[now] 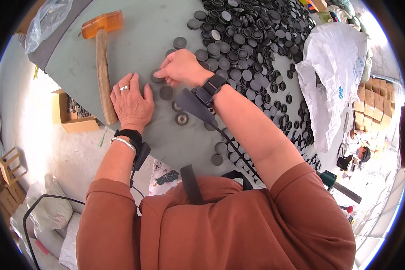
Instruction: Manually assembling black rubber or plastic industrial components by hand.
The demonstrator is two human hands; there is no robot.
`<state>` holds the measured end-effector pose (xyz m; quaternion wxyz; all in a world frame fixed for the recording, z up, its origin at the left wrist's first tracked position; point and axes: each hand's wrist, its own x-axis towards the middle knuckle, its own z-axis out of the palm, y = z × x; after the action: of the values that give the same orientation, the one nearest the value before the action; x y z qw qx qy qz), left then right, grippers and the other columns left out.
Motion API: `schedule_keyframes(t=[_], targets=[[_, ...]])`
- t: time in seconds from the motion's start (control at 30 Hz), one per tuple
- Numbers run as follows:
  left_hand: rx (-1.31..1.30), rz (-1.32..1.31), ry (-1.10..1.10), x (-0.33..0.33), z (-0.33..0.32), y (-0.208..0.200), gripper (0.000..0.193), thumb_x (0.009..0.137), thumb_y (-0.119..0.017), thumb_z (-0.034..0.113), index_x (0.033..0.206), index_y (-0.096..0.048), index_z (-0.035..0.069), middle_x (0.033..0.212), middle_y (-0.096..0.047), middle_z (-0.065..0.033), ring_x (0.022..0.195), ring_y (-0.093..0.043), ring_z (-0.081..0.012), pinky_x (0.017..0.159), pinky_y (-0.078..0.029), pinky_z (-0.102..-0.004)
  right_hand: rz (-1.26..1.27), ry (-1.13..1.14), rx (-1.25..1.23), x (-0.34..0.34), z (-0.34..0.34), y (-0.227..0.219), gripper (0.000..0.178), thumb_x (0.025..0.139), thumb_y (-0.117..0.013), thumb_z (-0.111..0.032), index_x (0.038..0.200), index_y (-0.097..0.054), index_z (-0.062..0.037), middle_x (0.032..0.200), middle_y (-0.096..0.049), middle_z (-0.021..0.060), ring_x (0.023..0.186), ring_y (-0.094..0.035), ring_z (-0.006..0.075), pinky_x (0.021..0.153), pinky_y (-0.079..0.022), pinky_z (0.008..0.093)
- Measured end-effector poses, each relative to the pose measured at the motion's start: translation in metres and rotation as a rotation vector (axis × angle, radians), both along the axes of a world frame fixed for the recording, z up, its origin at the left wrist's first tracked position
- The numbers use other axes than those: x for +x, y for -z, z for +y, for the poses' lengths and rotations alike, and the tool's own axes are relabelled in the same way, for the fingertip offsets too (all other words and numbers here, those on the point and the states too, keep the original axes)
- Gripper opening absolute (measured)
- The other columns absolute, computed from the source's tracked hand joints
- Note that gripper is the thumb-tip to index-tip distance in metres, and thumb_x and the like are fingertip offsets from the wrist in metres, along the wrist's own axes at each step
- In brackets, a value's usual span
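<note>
My right hand (184,68) is curled over the grey-green table (135,40), its thumb and fingers closed at a small black round cap (156,77). Flat on the tabletop lies my left hand (132,102), fingers stretched out, with a ring on one finger. Right beside it runs the wooden handle of a mallet (103,72) with an amber-coloured head. Between my hands and my body are another black cap (166,92) and a round piece with a metallic centre (181,119). Black straps with devices circle both wrists.
A large heap of black round caps (247,40) spreads over the table's right side. A white plastic sack (330,76) lies at its right edge. Left of the table, a cardboard box (76,119) holds small round pieces. Stacked brown boxes (375,101) stand far right.
</note>
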<state>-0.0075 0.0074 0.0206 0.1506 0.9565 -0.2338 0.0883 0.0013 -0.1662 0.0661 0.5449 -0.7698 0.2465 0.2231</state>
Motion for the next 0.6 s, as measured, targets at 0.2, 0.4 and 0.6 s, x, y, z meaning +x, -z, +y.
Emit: schedule_keyframes(t=[0.2, 0.4, 0.6], targets=[[0.02, -0.006, 0.007, 0.002, -0.004, 0.0, 0.038, 0.082, -0.056, 0.027, 0.115, -0.053, 0.007, 0.116, -0.049, -0.0075, 0.108, -0.045, -0.0271, 0.093, -0.034, -0.0393, -0.095, -0.132, -0.375, 0.0, -0.005, 0.014, 0.039, 0.067, -0.077, -0.031, 0.078, -0.059, 0.0018, 0.062, -0.06, 0.0077, 0.056, -0.06, 0.0157, 0.053, -0.05, 0.0283], [0.014, -0.003, -0.002, 0.0, -0.001, -0.002, 0.037, 0.082, -0.057, 0.027, 0.114, -0.054, 0.008, 0.117, -0.049, -0.0068, 0.108, -0.045, -0.027, 0.094, -0.034, -0.039, -0.191, 0.29, 0.285, -0.044, -0.01, -0.001, 0.034, 0.076, -0.069, -0.027, 0.083, -0.056, 0.0043, 0.081, -0.059, 0.0128, 0.075, -0.062, 0.021, 0.065, -0.049, 0.0315], [0.015, -0.007, -0.005, 0.001, 0.001, 0.005, 0.037, 0.082, -0.057, 0.027, 0.114, -0.054, 0.008, 0.118, -0.048, -0.0062, 0.108, -0.045, -0.0268, 0.094, -0.034, -0.039, -0.071, 0.555, 0.87, -0.093, -0.019, -0.017, 0.029, 0.082, -0.056, 0.001, 0.107, -0.046, 0.011, 0.101, -0.052, 0.0169, 0.083, -0.063, 0.0296, 0.069, -0.053, 0.0373]])
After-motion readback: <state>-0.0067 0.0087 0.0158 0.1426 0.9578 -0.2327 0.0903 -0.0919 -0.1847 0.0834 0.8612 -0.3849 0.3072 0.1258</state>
